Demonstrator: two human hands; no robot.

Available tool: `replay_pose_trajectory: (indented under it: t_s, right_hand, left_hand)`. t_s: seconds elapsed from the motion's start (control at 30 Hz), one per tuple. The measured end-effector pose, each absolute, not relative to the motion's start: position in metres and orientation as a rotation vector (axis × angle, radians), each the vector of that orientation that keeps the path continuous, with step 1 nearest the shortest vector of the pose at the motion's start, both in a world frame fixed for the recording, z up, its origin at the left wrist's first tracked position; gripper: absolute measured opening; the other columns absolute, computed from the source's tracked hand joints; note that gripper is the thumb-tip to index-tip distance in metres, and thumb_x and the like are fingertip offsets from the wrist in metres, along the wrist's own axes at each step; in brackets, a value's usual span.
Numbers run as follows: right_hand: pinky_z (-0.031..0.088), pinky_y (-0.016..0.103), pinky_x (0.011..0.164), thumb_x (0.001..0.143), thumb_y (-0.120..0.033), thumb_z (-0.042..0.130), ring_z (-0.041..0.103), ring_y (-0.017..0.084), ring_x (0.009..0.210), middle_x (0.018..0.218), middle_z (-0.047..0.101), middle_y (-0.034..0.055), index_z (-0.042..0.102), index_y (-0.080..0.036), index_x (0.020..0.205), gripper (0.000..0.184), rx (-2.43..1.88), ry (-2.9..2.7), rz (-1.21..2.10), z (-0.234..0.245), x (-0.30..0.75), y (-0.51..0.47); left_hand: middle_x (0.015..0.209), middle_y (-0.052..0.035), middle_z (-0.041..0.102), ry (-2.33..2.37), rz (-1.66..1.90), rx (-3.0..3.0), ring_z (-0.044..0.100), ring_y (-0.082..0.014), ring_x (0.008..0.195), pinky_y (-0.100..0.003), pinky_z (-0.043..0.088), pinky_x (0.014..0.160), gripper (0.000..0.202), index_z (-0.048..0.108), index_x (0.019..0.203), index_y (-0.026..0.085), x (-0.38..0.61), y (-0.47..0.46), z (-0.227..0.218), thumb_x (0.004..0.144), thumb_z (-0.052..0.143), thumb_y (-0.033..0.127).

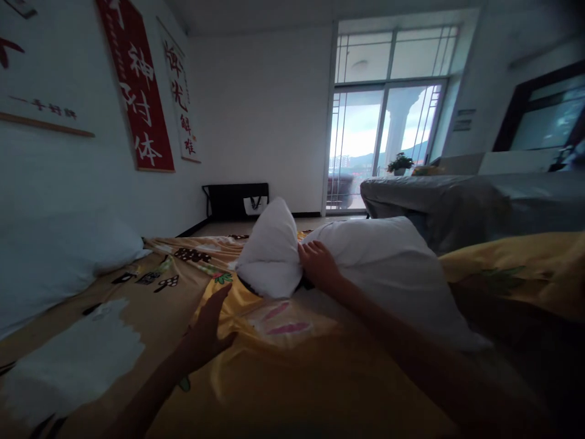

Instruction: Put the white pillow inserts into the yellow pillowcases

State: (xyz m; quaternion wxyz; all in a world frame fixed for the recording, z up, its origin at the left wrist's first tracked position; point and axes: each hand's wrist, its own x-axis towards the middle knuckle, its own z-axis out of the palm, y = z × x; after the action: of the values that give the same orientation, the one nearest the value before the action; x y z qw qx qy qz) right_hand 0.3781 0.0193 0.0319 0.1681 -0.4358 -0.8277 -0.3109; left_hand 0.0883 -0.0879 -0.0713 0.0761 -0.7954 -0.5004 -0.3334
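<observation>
Two hands [206, 334] [319, 264], one on a white pillow [384, 259]

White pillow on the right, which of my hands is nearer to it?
Right. Your right hand is at the left end of the white pillow; your left hand is apart from it, farther left, over the yellow blanket.

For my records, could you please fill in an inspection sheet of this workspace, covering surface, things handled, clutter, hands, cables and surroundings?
Surface: printed blanket, wrinkled.
Things handled: white pillow at the right hand; whether the white bulge beside it is the same pillow, cannot tell.
Clutter: another pillow at the picture's left edge.
Hands: left hand open, near the blanket; right hand touching the white pillow, grip unclear.
Cables: nothing seen.
Surroundings: red scroll on the wall, glass door, potted plant.
</observation>
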Motion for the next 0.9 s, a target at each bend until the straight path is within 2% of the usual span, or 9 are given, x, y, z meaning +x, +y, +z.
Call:
replay_pose_trajectory:
  t_s: [0.07,0.13,0.27,0.37,0.53,0.67,0.73,0.8,0.9]
  right_hand:
    - [0.037,0.036,0.090,0.093,-0.011,0.035,0.056,0.026,0.099,0.101,0.064,0.0179,0.054,-0.003,0.126,0.039,-1.241,-2.346,-0.927,0.047,0.386,0.021]
    - [0.036,0.037,0.090,0.094,-0.011,0.034,0.056,0.026,0.098,0.100,0.064,0.0174,0.055,-0.003,0.124,0.038,-1.218,-2.367,-0.989,0.060,0.390,0.019]
    - [0.036,0.038,0.089,0.095,-0.014,0.035,0.055,0.027,0.097,0.101,0.065,0.0166,0.060,-0.005,0.117,0.034,-1.148,-2.435,-1.041,0.070,0.387,0.012]
    - [0.036,0.037,0.090,0.095,-0.015,0.037,0.055,0.026,0.097,0.103,0.065,0.0157,0.063,-0.007,0.110,0.031,-1.059,-2.537,-1.010,0.063,0.385,0.015]
    - [0.036,0.035,0.090,0.092,-0.012,0.042,0.056,0.024,0.095,0.095,0.065,0.0140,0.065,-0.008,0.101,0.025,-1.027,-2.636,-0.946,0.032,0.392,0.029]
    - [0.037,0.034,0.089,0.090,-0.011,0.045,0.055,0.022,0.090,0.089,0.064,0.0122,0.064,-0.009,0.095,0.021,-0.906,-2.689,-0.827,0.000,0.391,0.037]
    - [0.037,0.035,0.089,0.089,-0.011,0.045,0.055,0.022,0.090,0.088,0.064,0.0118,0.064,-0.010,0.092,0.020,-0.838,-2.703,-0.800,-0.013,0.389,0.039]
    - [0.037,0.035,0.090,0.086,-0.014,0.048,0.054,0.022,0.089,0.087,0.063,0.0115,0.064,-0.010,0.091,0.018,-0.797,-2.723,-0.776,-0.021,0.387,0.041]
    - [0.036,0.035,0.091,0.079,-0.022,0.055,0.055,0.023,0.089,0.087,0.063,0.0118,0.065,-0.009,0.089,0.019,-0.791,-2.743,-0.746,-0.025,0.389,0.044]
  left_hand:
    - [0.150,-0.0220,0.025,-1.321,-0.866,-2.306,0.030,-0.0342,0.137,-0.049,0.036,0.103,0.095,0.004,0.149,0.020,0.114,-0.092,-0.065,0.078,0.065,0.038]
    - [0.151,-0.0233,0.023,-1.127,-0.805,-2.189,0.026,-0.0368,0.138,-0.050,0.030,0.103,0.099,0.005,0.149,0.020,0.146,-0.095,-0.050,0.076,0.069,0.041]
    - [0.152,-0.0144,0.028,-0.899,-0.765,-1.982,0.022,-0.0282,0.141,-0.048,0.012,0.110,0.073,0.018,0.148,0.028,0.202,-0.090,-0.007,0.087,0.057,0.033]
    - [0.156,-0.0097,0.020,-0.958,-0.752,-1.984,0.018,-0.0274,0.143,-0.049,0.004,0.111,0.072,0.021,0.148,0.032,0.218,-0.070,0.017,0.085,0.058,0.035]
    - [0.157,-0.0198,-0.002,-1.374,-1.021,-2.100,0.000,-0.0430,0.142,-0.061,0.010,0.108,0.118,0.013,0.150,0.021,0.204,-0.020,0.017,0.058,0.074,0.064]
    - [0.154,-0.0242,-0.013,-1.622,-1.040,-2.307,-0.007,-0.0473,0.140,-0.068,0.011,0.105,0.146,-0.001,0.151,0.019,0.176,0.010,-0.010,0.040,0.080,0.069]
    - [0.154,-0.0247,-0.012,-1.575,-0.962,-2.405,-0.010,-0.0465,0.140,-0.068,0.009,0.105,0.148,-0.002,0.151,0.019,0.163,0.018,-0.021,0.038,0.080,0.070]
    - [0.155,-0.0240,-0.004,-1.474,-0.877,-2.483,-0.009,-0.0438,0.142,-0.065,0.007,0.108,0.144,0.003,0.151,0.019,0.153,0.021,-0.028,0.040,0.079,0.069]
    - [0.154,-0.0232,0.012,-1.408,-0.817,-2.607,0.006,-0.0394,0.143,-0.058,0.013,0.111,0.136,0.008,0.150,0.017,0.147,0.024,-0.031,0.046,0.080,0.064]
